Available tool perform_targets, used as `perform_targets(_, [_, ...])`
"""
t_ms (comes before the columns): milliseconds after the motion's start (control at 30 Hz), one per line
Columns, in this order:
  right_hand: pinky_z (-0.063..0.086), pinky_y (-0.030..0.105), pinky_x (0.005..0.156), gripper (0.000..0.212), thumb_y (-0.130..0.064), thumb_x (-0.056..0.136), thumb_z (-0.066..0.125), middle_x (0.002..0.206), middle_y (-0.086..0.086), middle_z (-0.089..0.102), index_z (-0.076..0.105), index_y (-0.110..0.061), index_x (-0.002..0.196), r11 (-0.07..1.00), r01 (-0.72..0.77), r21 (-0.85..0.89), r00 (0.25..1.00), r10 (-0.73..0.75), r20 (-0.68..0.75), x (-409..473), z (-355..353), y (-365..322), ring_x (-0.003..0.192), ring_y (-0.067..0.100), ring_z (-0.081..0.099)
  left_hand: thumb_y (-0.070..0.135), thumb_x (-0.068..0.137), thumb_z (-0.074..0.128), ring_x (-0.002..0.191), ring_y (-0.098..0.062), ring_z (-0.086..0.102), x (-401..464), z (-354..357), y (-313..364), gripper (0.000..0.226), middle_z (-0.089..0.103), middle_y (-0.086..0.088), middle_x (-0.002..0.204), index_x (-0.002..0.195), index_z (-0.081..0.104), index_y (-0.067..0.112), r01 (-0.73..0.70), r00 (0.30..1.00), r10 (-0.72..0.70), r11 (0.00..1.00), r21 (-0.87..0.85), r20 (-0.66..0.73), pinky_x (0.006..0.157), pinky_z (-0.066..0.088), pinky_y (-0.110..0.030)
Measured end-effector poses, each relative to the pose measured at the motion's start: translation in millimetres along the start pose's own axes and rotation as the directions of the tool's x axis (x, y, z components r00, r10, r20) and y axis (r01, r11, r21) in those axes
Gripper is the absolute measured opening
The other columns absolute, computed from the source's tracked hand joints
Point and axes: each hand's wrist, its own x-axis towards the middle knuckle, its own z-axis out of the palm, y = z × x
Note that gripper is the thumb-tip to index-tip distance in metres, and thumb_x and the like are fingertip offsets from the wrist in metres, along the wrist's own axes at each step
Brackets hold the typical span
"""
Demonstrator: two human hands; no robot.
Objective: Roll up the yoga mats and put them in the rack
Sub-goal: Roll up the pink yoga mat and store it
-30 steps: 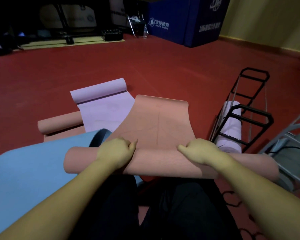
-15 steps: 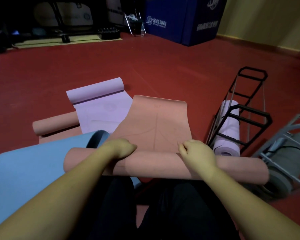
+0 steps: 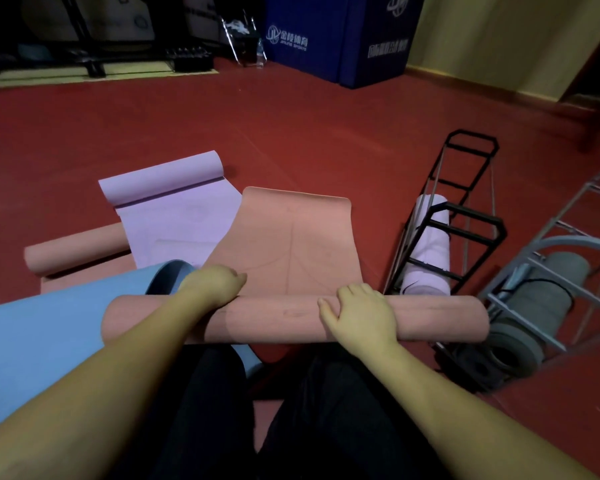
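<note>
A salmon-pink yoga mat [image 3: 284, 244] lies half rolled in front of my knees, its roll crosswise and its flat end stretching away. My left hand [image 3: 213, 284] curls over the roll's left part. My right hand [image 3: 359, 313] lies flat on the roll to the right, fingers spread. A black wire rack [image 3: 465, 220] lies on the floor at right with a rolled lilac mat [image 3: 428, 261] inside it.
A partly rolled lilac mat [image 3: 174, 209], a second pink roll [image 3: 73, 251] and a light blue mat [image 3: 39, 327] lie at left. A grey metal rack [image 3: 548, 299] holding a grey roll [image 3: 534, 306] stands at far right. Blue padded blocks [image 3: 340, 36] stand against the back wall.
The pink roll has moved away from me, leaving a shorter flat part. My right hand has opened from a curled grip to lie flat on the roll.
</note>
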Motion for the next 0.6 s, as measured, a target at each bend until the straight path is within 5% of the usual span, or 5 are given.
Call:
perform_targets(167, [0.044, 0.033, 0.063, 0.049, -0.055, 0.083, 0.041, 0.069, 0.003, 0.063, 0.064, -0.015, 0.068, 1.000, 0.003, -0.006, 0.999, -0.003, 0.052, 5, 0, -3, 0.074, 0.026, 0.060, 0.034, 0.101, 0.032, 0.076, -0.030, 0.054, -20, 7, -8, 0.041, 0.063, -0.013, 0.083, 0.068, 0.049, 0.018, -0.051, 0.917, 0.032, 0.998, -0.037, -0.398, 0.071, 0.045, -0.035])
perform_targets(300, [0.044, 0.034, 0.068, 0.062, -0.060, 0.084, 0.029, 0.079, 0.004, 0.067, 0.068, -0.014, 0.076, 1.000, -0.003, -0.020, 0.993, 0.006, 0.119, 9, -6, -4, 0.083, 0.028, 0.062, 0.038, 0.100, 0.035, 0.074, -0.032, 0.057, -35, 24, -12, 0.043, 0.063, -0.011, 0.077, 0.067, 0.051, 0.016, -0.063, 0.845, 0.018, 0.996, -0.068, -0.534, 0.068, 0.048, -0.037])
perform_targets(433, [0.039, 0.034, 0.070, 0.061, -0.061, 0.092, 0.030, 0.099, 0.006, 0.068, 0.071, -0.016, 0.092, 0.998, -0.051, -0.034, 0.967, 0.058, 0.249, 28, -8, 1, 0.098, 0.028, 0.062, 0.050, 0.095, 0.036, 0.068, -0.031, 0.057, -48, 56, -20, 0.046, 0.058, -0.005, 0.067, 0.064, 0.048, 0.018, -0.206, 0.790, 0.215, 0.975, 0.082, -0.573, 0.065, 0.041, -0.038])
perform_targets(600, [0.041, 0.034, 0.071, 0.066, -0.062, 0.093, 0.025, 0.103, 0.009, 0.068, 0.072, -0.016, 0.099, 0.998, -0.058, -0.023, 0.911, 0.063, 0.408, 44, -19, -6, 0.097, 0.031, 0.063, 0.056, 0.092, 0.017, 0.083, -0.032, 0.062, -46, 47, -24, 0.061, 0.066, -0.005, 0.081, 0.075, 0.062, 0.018, -0.145, 0.838, 0.201, 0.978, 0.147, -0.507, 0.074, 0.039, -0.041])
